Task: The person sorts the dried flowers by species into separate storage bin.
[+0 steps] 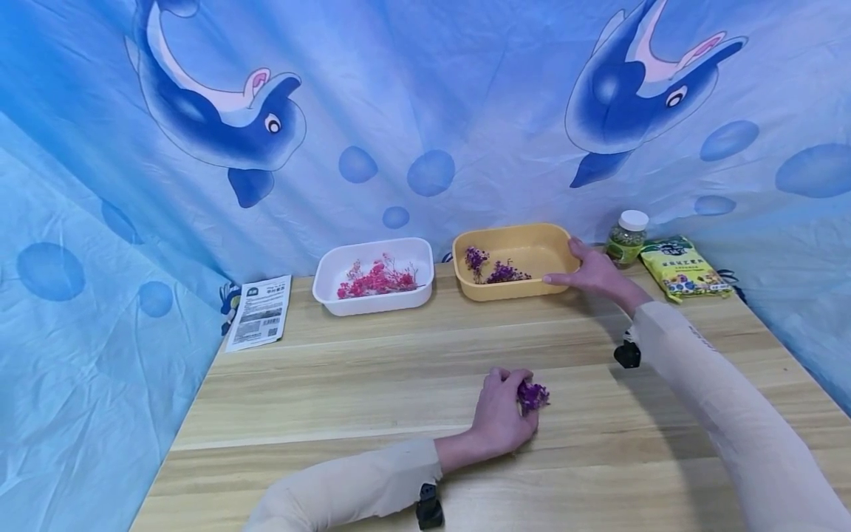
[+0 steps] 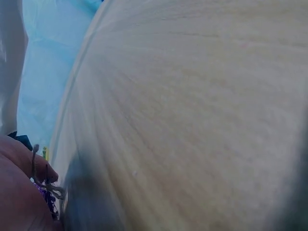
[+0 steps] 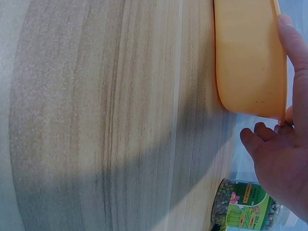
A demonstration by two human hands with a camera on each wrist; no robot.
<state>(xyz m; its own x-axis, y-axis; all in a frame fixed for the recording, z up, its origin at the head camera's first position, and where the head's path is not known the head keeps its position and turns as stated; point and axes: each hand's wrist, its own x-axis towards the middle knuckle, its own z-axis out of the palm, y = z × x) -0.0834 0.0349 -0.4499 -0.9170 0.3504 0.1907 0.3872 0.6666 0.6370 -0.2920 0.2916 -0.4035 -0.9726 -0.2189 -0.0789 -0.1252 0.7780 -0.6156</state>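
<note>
My left hand is low over the middle of the table, its fingers and thumb pinching a small bunch of purple dried flowers. In the left wrist view a thin stem sticks out by the fingers, with purple blossoms below. Farther back, my right hand grips the right end of a yellow plastic tray. The right wrist view has the thumb along the tray's rim and fingers at its corner. More purple flowers lie inside, towards the left.
Left of the yellow tray is a white tray with pink dried flowers. A white-lidded jar of small pebbles and a yellow packet sit at the back right. A white printed packet lies at the back left, before a blue curtain.
</note>
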